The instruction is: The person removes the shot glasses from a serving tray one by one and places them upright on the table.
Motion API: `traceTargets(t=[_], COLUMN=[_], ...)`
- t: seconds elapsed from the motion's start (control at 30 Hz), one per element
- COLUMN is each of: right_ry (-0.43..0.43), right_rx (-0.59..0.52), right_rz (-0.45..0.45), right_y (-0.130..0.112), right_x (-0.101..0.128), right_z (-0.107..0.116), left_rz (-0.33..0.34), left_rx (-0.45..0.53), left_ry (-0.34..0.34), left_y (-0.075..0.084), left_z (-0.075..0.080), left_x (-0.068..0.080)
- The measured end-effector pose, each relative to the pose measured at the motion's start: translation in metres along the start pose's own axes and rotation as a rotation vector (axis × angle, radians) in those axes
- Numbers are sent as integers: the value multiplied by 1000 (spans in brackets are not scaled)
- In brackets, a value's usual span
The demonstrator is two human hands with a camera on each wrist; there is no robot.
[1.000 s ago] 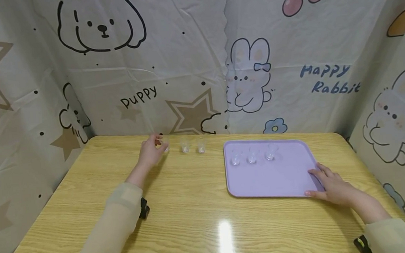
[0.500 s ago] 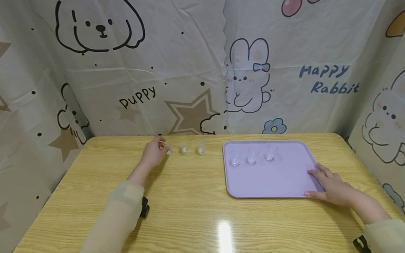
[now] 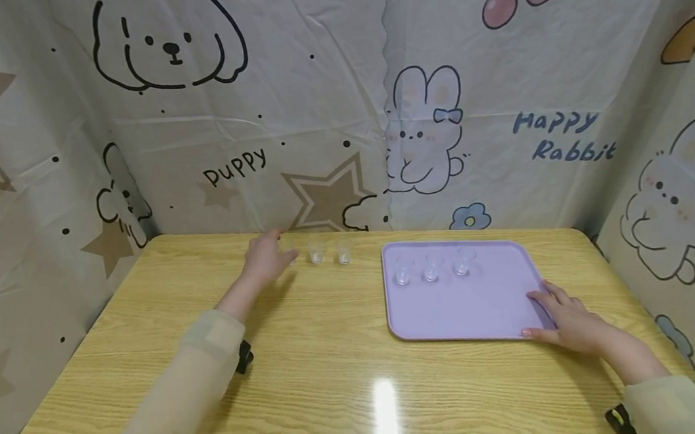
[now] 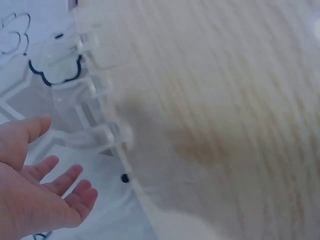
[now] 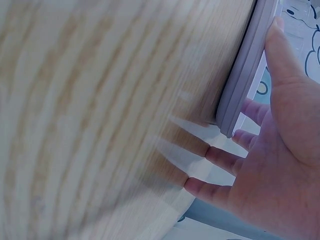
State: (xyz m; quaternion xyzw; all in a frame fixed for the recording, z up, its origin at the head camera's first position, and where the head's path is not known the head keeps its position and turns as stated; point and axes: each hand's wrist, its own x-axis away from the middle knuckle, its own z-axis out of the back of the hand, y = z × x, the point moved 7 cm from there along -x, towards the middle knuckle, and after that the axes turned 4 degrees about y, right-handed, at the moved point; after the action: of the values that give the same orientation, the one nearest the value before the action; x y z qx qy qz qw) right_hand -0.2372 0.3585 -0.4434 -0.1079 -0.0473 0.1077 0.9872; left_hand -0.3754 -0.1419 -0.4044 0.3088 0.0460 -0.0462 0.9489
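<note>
My left hand (image 3: 264,259) is at the back of the table, fingers parted and nothing between them. Close to its fingertips stands a small clear cup (image 4: 104,137), mostly hidden behind the hand in the head view. To that cup's right are two more clear cups, a middle cup (image 3: 316,253) and a right cup (image 3: 343,252), in a row. My right hand (image 3: 576,321) rests on the near right corner of a purple tray (image 3: 471,311), its fingers spread over and beside the rim. Three clear cups stand on the tray: left (image 3: 402,275), middle (image 3: 430,272) and right (image 3: 462,266).
A wood-grain table (image 3: 309,356) lies under everything. Printed cloth (image 3: 314,110) hangs along its back and both sides, right behind the row of cups. A bright light reflection shows at the table's front.
The left hand brought its cup slightly right, closer to the other two, then let go of it, fingers spreading. The right hand and tray have stayed in place.
</note>
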Motion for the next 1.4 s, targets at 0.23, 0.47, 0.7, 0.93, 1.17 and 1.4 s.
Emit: traceTargets(t=[0.23,0.47,0.7,0.93,1.17,1.4], right_ry=[-5,-9,-13,-11,-4,-4], right_rx=[0,-5,-21,-18,-25,-17], right_rz=[-7,-5,-10,3,8,0], right_y=[-2,-1,2,2,1,1], right_x=[0,-1,-2,-3,-1,0], right_z=[1,1,2,0,0,-1], left_rz=[-42,-83,-135,-197,-203,-226], left_rx=[-23,-24,9,82,136,167], left_ry=[20,14,18,46,56,13], left_y=[28,55,88,114,132,148], left_z=[5,4,0,-7,-24,-47], left_x=[11,24,39,51,57,58])
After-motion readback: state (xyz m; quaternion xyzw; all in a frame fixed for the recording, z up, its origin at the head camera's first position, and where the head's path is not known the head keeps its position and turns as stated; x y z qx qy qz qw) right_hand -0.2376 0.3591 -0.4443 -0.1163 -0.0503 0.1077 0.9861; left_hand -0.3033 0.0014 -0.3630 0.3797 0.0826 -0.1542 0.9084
